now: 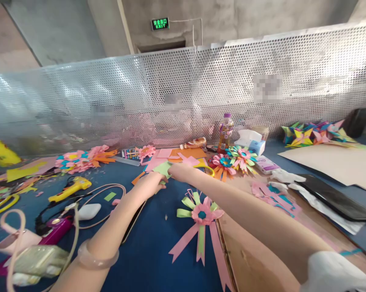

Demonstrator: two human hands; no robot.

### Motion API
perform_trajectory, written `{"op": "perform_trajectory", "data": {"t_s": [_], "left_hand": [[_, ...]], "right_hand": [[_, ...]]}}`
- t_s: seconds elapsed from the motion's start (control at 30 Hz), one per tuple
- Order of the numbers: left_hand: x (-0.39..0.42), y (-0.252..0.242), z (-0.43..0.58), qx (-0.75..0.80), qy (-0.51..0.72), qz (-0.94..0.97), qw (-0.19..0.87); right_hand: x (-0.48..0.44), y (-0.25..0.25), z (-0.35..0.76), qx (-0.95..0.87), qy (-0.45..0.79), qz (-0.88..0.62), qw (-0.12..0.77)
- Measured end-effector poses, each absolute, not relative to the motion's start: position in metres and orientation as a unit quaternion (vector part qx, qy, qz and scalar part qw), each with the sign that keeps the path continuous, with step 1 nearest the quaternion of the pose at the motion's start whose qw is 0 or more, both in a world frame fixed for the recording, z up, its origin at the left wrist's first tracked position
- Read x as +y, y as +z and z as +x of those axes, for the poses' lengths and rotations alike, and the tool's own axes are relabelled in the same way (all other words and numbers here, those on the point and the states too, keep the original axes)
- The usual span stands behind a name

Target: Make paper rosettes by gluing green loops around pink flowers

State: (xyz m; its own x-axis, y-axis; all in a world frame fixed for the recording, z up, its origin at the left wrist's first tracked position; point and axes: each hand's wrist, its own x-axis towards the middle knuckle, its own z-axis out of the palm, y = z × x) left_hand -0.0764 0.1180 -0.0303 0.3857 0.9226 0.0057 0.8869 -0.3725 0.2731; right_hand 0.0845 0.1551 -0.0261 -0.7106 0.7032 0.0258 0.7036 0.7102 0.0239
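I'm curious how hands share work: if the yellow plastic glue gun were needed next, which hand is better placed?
Probably the left hand. The yellow glue gun lies out to the left, nearer that hand; the right hand would likely cross the left arm. Both hands are at the pale green paper.

On the table (149,263), a rosette (202,213) is placed in front of the paper sheets (152,163), with one streamer laid along the edge of a board (250,255). To the left, a glue gun (72,188) is set behind a power strip (57,230), and an earphone case (90,211) to the strip's right. Behind everything a screen (183,89) is stood, before which a bottle (225,136) is placed upright, left of a tissue pack (257,147).
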Motion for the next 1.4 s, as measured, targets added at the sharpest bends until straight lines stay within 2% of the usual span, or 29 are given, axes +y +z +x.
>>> {"op": "perform_trajectory", "data": {"t_s": [0.2,0.33,0.43,0.53,0.67,0.77,1.1,1.2,1.4], "left_hand": [[0.101,-0.002,-0.067,0.548,0.084,0.818,0.154],[0.074,0.017,-0.052,0.499,0.142,0.801,0.300],[0.051,0.017,-0.039,0.467,0.134,0.763,0.426],[0.035,0.003,-0.031,0.476,0.132,0.722,0.485],[0.027,-0.018,-0.030,0.542,0.138,0.708,0.431],[0.025,-0.022,-0.029,0.583,0.120,0.707,0.382],[0.015,-0.022,-0.024,0.617,0.008,0.715,0.329],[0.012,-0.024,-0.031,0.606,-0.017,0.736,0.300],[0.006,-0.027,-0.042,0.553,0.009,0.802,0.224]], "right_hand": [[0.140,-0.001,0.112,-0.927,0.030,-0.363,0.084],[0.090,0.015,0.158,-0.910,0.063,-0.375,0.165],[0.040,0.008,0.194,-0.841,0.200,-0.441,0.241],[0.002,-0.019,0.216,-0.755,0.374,-0.482,0.242],[-0.015,-0.058,0.222,-0.716,0.368,-0.537,0.253],[-0.014,-0.070,0.219,-0.718,0.349,-0.543,0.258],[-0.010,-0.065,0.240,-0.796,0.363,-0.441,0.201],[-0.011,-0.066,0.241,-0.794,0.364,-0.455,0.175],[-0.016,-0.065,0.243,-0.795,0.320,-0.486,0.169]]}}
